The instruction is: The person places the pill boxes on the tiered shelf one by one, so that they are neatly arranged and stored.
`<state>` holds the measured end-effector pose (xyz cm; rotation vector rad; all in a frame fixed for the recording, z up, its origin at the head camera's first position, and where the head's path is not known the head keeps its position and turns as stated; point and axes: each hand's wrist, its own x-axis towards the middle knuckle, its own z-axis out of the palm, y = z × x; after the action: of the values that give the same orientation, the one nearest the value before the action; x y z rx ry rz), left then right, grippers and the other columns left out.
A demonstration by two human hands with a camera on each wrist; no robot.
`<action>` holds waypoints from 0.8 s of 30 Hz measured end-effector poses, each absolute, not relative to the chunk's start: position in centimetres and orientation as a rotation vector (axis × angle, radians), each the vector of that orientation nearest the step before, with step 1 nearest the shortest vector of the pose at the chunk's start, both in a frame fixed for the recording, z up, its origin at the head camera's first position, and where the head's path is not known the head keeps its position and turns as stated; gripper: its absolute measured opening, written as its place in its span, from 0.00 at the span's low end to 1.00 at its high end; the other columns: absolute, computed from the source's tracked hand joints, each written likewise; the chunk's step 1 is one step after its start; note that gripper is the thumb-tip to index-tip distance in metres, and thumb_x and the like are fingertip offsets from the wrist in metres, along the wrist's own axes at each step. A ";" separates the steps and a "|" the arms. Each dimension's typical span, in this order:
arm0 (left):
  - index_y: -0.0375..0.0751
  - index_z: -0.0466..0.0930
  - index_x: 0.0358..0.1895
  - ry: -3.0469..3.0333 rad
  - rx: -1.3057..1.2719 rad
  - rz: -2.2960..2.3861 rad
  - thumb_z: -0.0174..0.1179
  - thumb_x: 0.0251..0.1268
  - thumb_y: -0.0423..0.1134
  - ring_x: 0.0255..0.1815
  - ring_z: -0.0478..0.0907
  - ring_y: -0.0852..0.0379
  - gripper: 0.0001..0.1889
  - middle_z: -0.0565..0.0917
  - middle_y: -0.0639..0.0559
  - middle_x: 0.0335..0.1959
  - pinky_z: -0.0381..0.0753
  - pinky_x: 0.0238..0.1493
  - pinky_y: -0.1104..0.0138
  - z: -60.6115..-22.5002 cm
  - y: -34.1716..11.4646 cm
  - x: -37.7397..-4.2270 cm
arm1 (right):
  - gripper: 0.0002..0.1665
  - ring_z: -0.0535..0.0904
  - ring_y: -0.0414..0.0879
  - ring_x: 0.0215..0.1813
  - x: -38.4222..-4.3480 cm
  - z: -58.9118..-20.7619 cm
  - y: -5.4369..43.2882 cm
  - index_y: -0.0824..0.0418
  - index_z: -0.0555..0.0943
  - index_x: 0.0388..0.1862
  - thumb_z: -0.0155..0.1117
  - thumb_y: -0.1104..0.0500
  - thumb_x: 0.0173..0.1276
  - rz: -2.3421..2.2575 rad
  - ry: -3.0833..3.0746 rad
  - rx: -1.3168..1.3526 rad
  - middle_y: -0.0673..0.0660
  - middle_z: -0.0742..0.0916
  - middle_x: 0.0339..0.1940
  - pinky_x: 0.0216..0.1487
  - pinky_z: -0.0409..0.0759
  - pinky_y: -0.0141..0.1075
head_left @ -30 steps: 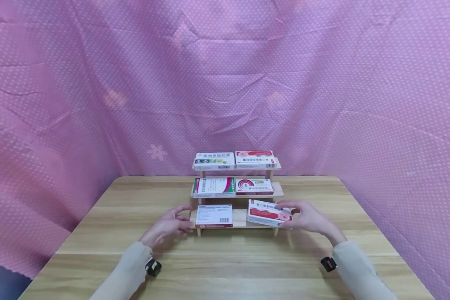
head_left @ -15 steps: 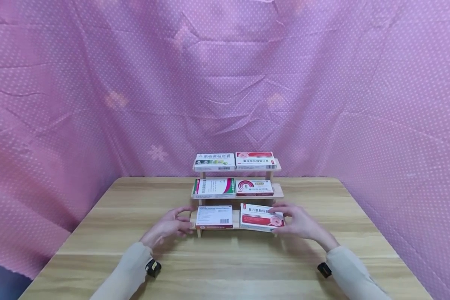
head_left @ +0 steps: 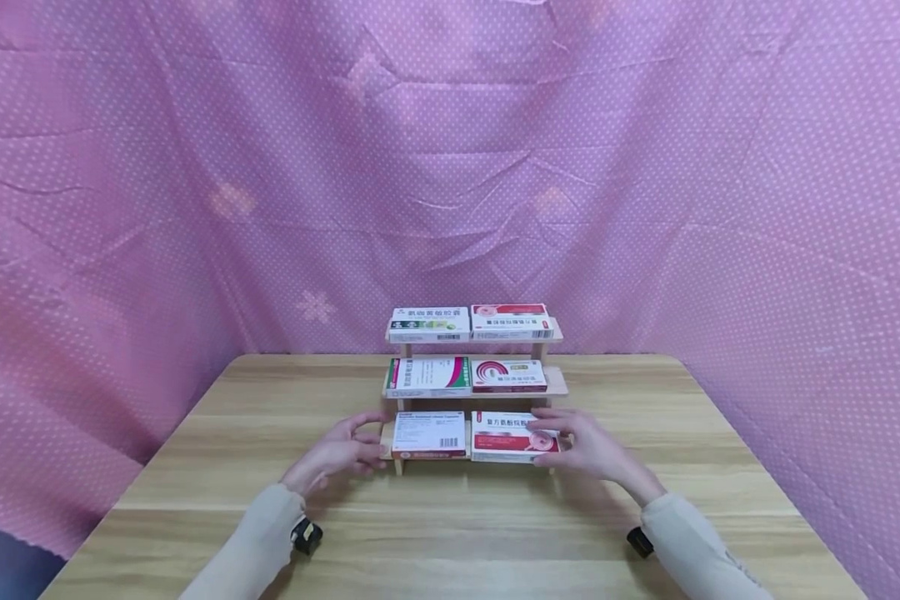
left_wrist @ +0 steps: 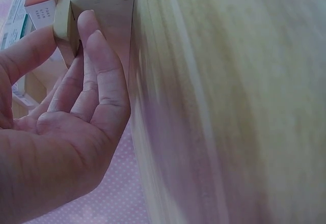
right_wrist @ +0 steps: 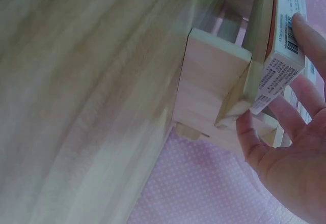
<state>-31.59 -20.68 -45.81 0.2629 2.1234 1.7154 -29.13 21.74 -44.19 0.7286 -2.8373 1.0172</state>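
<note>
A small wooden three-tier shelf (head_left: pixel 557 383) holds medicine boxes lying in pairs on its tiers. My left hand (head_left: pixel 335 457) grips the left end of the bottom tier; in the left wrist view, the thumb lies on one side of the board (left_wrist: pixel 65 18) and the fingers on the other. At the right of the bottom tier lies a white-and-red medicine box (head_left: pixel 502 437), its right end held between the thumb and fingers of my right hand (head_left: pixel 600 450). Beside it on the left is a white box with a dark red edge (head_left: pixel 429 433). A narrow gap separates them.
The middle tier carries a green-and-white box (head_left: pixel 427 373) and a white box with pink arcs (head_left: pixel 508 374). Two more boxes, including a white-and-red one (head_left: pixel 512 319), lie on top. The shelf stands on a wooden table (head_left: pixel 450 533) before a pink dotted cloth (head_left: pixel 450 167).
My right hand has moved left with the white-and-red box, which has gone from tilted at the tier's right end to nearly straight beside its neighbour. The left hand has stayed put.
</note>
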 end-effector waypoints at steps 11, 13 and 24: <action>0.39 0.54 0.75 2.113 0.257 1.727 0.62 0.61 0.31 0.41 0.83 0.47 0.39 0.83 0.39 0.49 0.86 0.44 0.56 -46.1 -20.9 -31.5 | 0.33 0.69 0.52 0.64 -29.2 -44.1 21.2 0.43 0.80 0.61 0.74 0.42 0.55 1.025 -2.887 0.718 0.50 0.73 0.73 0.58 0.73 0.48; 0.39 0.54 0.75 2.106 0.251 1.733 0.62 0.61 0.31 0.41 0.83 0.47 0.39 0.83 0.39 0.49 0.86 0.44 0.56 -46.1 -20.9 -31.5 | 0.33 0.68 0.52 0.65 -29.2 -44.1 21.1 0.43 0.80 0.61 0.74 0.42 0.55 1.039 -2.887 0.717 0.48 0.73 0.73 0.59 0.73 0.49; 0.37 0.54 0.75 2.149 0.310 1.689 0.61 0.62 0.31 0.41 0.82 0.46 0.39 0.82 0.37 0.51 0.86 0.46 0.55 -45.5 -21.0 -31.6 | 0.35 0.69 0.52 0.63 -29.5 -43.9 21.2 0.47 0.79 0.64 0.74 0.42 0.56 1.064 -2.840 0.760 0.52 0.72 0.74 0.58 0.73 0.48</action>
<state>-31.61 -21.01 -45.46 0.3102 2.1487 1.6889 -29.45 21.16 -43.85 0.7597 -2.8403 1.0637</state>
